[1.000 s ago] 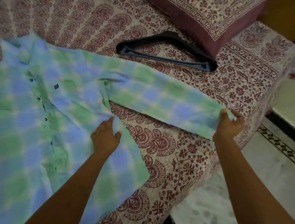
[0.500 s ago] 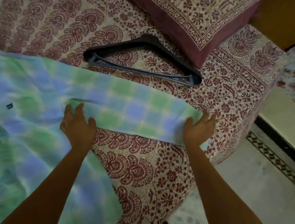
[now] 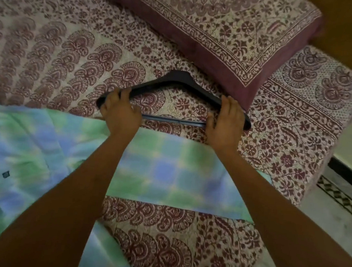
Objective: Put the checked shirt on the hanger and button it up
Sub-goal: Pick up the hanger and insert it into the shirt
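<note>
On the bed (image 3: 49, 58), hanger (image 3: 182, 79) lies w/ long axis L-R; left hand (image 3: 120, 109) and right hand (image 3: 225, 121) grip its two arms, fingers (image 3: 118, 95) curled round them. The checked shirt (image 3: 42, 143) lies flat nearer the person, under both forearms, body leftward.

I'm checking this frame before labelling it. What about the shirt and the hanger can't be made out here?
Head view only:
- the checked shirt: collar and most of its front are cut off by the left edge, and blur hides whether it is buttoned.
- the hanger: its ends are covered by the left hand and right hand gripping it.
- hook: too small and faint against the bedspread.
- sleeve cuff: partly behind the right forearm.
</note>
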A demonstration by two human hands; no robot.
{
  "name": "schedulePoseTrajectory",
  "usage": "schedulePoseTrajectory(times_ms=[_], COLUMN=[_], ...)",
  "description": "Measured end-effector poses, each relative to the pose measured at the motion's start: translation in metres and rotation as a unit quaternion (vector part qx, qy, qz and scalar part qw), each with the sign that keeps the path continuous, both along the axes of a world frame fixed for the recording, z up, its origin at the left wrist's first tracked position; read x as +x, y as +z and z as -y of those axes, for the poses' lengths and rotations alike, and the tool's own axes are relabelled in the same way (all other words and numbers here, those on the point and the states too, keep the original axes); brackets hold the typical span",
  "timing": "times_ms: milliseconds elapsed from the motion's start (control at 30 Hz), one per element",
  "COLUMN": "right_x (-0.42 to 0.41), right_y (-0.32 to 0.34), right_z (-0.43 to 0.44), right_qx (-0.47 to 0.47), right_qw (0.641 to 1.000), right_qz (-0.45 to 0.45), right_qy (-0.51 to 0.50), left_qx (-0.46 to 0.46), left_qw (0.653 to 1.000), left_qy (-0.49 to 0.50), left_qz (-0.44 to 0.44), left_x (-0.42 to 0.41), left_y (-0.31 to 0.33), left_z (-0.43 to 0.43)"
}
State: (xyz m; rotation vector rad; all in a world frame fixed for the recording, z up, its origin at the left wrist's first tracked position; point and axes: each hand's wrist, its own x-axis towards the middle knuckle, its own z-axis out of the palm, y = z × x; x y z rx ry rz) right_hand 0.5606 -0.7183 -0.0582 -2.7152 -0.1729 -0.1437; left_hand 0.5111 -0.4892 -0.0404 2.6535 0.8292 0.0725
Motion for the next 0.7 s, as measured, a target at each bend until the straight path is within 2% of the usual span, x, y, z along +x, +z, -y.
schedulePoseTrajectory(times_ms=[100,200,367,500,600,700], right_x=[0.029,0.041,0.035,0.018,0.006,-0.013], right_y=[-0.001,0.000,0.006,0.017,0.024,0.029], right_z=[0.004,0.009,0.019,0.016,0.004,-0.023], right_qx=[-0.067,-0.128,-0.053,-0.025,-0.028,0.015], right_qw=[0.993,0.982,0.988,0.994,0.995,0.996], right_qz=[-0.099,-0.139,-0.131,-0.090,-0.073,-0.086], right_qy=[-0.021,-0.026,-0.068,-0.064,-0.057,-0.020], left_qx=[0.012,0.017,0.058,0.096,0.086,0.071], left_qw=[0.999,0.997,0.994,0.994,0.994,0.994], left_qy=[-0.012,0.011,0.006,-0.031,-0.068,-0.088], left_qz=[-0.043,-0.078,-0.088,-0.030,0.003,0.008], left_x=[0.036,0.057,0.061,0.046,0.023,-0.015], left_y=[0.000,-0.005,-0.006,0.013,0.030,0.045], left_z=[0.000,0.000,-0.005,-0.017,-0.042,-0.076])
